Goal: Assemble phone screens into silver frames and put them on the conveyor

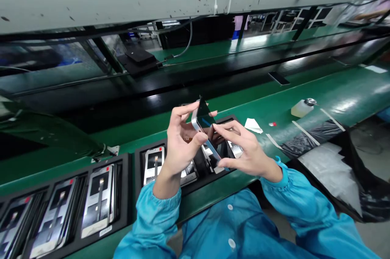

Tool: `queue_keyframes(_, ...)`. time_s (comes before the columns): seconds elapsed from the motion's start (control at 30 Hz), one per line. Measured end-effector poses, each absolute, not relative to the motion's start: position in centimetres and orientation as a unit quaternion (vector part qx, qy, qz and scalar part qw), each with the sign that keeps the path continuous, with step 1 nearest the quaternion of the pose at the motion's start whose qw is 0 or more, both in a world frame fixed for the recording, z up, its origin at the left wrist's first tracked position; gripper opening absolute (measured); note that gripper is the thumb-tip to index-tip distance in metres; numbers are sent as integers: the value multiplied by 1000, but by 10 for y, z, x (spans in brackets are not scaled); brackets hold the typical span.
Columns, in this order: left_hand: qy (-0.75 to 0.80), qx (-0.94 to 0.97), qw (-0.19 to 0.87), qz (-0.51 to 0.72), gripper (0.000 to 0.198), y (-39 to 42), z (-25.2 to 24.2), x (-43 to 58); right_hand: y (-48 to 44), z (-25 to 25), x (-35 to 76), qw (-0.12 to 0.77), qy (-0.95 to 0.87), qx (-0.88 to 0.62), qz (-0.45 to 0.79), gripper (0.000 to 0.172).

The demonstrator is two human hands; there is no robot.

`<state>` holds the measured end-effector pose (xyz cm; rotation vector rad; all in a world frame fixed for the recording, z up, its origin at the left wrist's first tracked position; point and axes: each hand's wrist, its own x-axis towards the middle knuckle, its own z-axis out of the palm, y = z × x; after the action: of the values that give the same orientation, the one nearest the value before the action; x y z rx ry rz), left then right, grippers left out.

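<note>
Between both hands a smartphone [205, 118] is held up on a tilt, its dark glossy front turned to the right and a silver-blue frame along its edge. My left hand [183, 139] grips the upper end, thumb on the near edge and fingers round the far side. My right hand [243, 147] pinches the lower part, with fingertips on the dark face and the thumb at the bottom edge. Below the hands lies a black foam tray [140, 165] with phone screen modules [154, 161] in its slots; the hands hide part of it.
Another black tray [124, 194] of stacked screen modules lies left. Right on the green bench are white paper [253, 125], a liquid bottle [302, 107] and a black bag [373, 206] with clear plastic sheets. A dark phone [278, 78] lies farther back. A grey beam [122, 1] crosses above.
</note>
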<state>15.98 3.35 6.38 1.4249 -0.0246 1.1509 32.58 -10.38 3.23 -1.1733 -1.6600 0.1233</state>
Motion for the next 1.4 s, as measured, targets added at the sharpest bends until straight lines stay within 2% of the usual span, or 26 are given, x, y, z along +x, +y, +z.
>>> queue_keyframes(0.23, -6, 635, 588, 502, 53, 36, 62, 162, -97, 22, 328, 556, -690, -460, 49, 80)
queue_keyframes(0.4, -40, 584, 642, 495, 46, 24, 60, 171, -95, 13, 321, 540, -685, -488, 22, 86)
queue_keyframes(0.53, 12, 509, 700, 501, 52, 11, 61, 178, -96, 7, 309, 517, -681, -517, -36, 69)
queue_keyframes(0.6, 42, 500, 712, 491, 58, 10, 61, 178, -97, 12, 307, 548, -650, -524, -50, 70)
queue_keyframes(0.67, 61, 518, 717, 462, 65, 9, 60, 176, -97, 25, 309, 598, -601, -530, -15, 75)
queue_keyframes(0.73, 66, 553, 705, 438, 70, 8, 59, 174, -97, 43, 314, 618, -575, -529, 85, 75)
queue_keyframes(0.83, 53, 597, 675, 431, 68, 6, 57, 171, -95, 67, 319, 587, -579, -508, 252, 82)
queue_keyframes(0.9, 37, 614, 661, 431, 65, 4, 56, 170, -94, 74, 318, 582, -575, -493, 297, 82)
queue_keyframes(1.1, 14, 653, 595, 469, 54, 2, 61, 168, -99, 82, 313, 614, -575, -483, 243, 71)
queue_keyframes(1.27, 1, 689, 540, 484, 48, -1, 64, 173, -97, 84, 316, 601, -578, -508, 215, 74)
queue_keyframes(1.4, 22, 710, 499, 497, 44, 1, 62, 178, -85, 76, 311, 633, -526, -524, 222, 70)
